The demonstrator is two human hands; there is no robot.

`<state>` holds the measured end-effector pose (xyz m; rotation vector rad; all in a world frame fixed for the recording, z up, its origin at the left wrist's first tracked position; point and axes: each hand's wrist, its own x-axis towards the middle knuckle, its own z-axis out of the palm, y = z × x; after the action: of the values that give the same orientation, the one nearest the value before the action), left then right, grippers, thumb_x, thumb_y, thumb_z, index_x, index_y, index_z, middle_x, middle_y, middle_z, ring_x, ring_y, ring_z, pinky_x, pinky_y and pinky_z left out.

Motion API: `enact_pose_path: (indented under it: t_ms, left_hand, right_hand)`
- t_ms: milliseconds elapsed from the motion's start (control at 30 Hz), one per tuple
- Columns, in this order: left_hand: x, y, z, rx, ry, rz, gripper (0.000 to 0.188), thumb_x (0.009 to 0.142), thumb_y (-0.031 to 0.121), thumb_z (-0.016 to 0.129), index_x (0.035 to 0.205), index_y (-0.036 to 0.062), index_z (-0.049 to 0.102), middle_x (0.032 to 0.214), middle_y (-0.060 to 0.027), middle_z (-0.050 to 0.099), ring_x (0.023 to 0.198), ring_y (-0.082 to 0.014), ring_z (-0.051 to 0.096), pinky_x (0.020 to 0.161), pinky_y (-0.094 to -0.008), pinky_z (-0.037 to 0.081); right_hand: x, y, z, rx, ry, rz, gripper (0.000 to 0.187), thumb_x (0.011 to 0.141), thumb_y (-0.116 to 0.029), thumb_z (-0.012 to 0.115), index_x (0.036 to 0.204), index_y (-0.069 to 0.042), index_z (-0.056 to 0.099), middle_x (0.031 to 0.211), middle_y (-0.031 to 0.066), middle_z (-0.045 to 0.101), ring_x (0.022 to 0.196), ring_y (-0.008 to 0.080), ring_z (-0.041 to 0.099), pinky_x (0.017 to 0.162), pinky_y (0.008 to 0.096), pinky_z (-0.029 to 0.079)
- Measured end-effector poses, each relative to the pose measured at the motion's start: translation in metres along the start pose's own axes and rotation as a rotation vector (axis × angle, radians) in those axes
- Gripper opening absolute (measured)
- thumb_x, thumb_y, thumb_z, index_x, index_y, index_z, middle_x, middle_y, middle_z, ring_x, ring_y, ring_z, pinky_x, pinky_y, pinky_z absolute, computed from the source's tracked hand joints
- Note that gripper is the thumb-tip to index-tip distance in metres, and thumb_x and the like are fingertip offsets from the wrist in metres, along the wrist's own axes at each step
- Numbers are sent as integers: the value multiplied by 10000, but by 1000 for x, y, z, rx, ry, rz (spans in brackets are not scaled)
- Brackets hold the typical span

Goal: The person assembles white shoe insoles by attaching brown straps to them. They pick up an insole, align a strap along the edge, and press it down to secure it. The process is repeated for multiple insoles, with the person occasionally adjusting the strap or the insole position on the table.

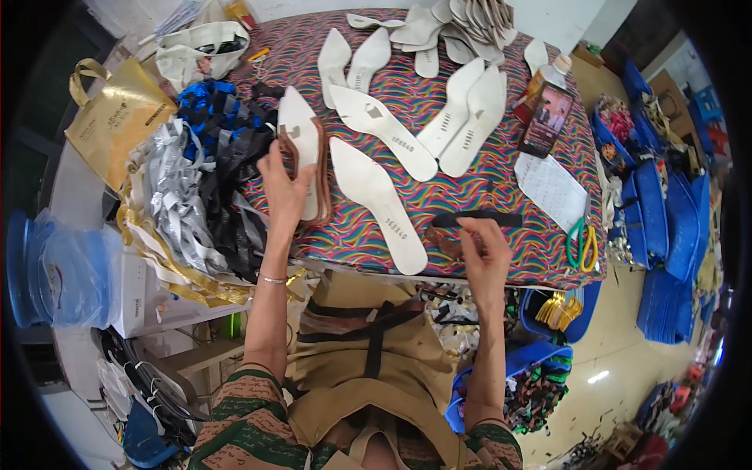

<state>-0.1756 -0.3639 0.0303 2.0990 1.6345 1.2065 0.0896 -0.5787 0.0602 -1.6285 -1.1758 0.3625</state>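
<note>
My left hand [286, 186] grips the side of a small stack of pointed shoe insoles [301, 125], white on top with brown layers beneath. The thumb lies over the top insole, and the other fingers are partly hidden at the far edge. A single white insole [379, 205] lies slantwise between my hands. Near the table's front edge, my right hand [486, 252] has its fingers curled together beside a black strip [501, 220] and a dark brown piece [448, 243]. What those fingers hold, if anything, is hidden.
More white insoles [384, 129] cover the patterned table [313, 249], with a pile [462, 31] at the back. Bundled strips [168, 207] lie left. A phone [548, 117] leans against a bottle [555, 70]; paper [548, 188] and scissors [581, 249] are right. Blue bins [666, 211] stand beyond.
</note>
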Motion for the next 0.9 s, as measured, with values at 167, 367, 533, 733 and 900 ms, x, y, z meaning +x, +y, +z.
enact_pose_path:
  t_ms: [167,367,533,733,900]
  left_hand:
    - [-31,65,-16,-238,-76,103,454,798,-7,680,1238,1,568,1138,-151,548,941,-268,564,800,-357,476]
    - [-74,109,-6,-497,-459,252,386,772,-67,652,1147,24,640,1059,-128,634,955,-274,616,812,-357,497]
    - [-76,151,0,-637,-570,206,455,742,-66,679,1180,53,648,1119,-134,629,1024,-293,610,864,-340,497]
    - [-76,162,8,-944,-761,271,298,783,-29,678,1070,44,706,1055,-86,661,949,-187,633,824,-298,504]
    - [-86,165,0,-1240,-746,-341,160,906,113,646,894,-27,722,788,-22,688,759,-97,618,726,-251,483]
  right_hand:
    - [6,6,8,-301,-178,-131,300,785,71,633,1060,-45,656,1062,97,638,775,233,642,658,317,509]
    - [10,32,14,-33,-160,-53,161,815,-11,657,971,-29,621,868,73,669,706,219,649,613,310,517]
    - [1,-19,-8,498,-157,369,46,904,-49,625,944,-29,616,755,-47,593,661,3,501,555,188,417]
    - [-14,-33,-15,572,-82,375,43,900,-41,634,931,-20,612,774,-45,596,663,5,504,576,186,412]
    - [-38,-42,-20,688,-203,510,58,884,-42,659,919,-10,627,768,-39,601,648,21,503,574,211,401]
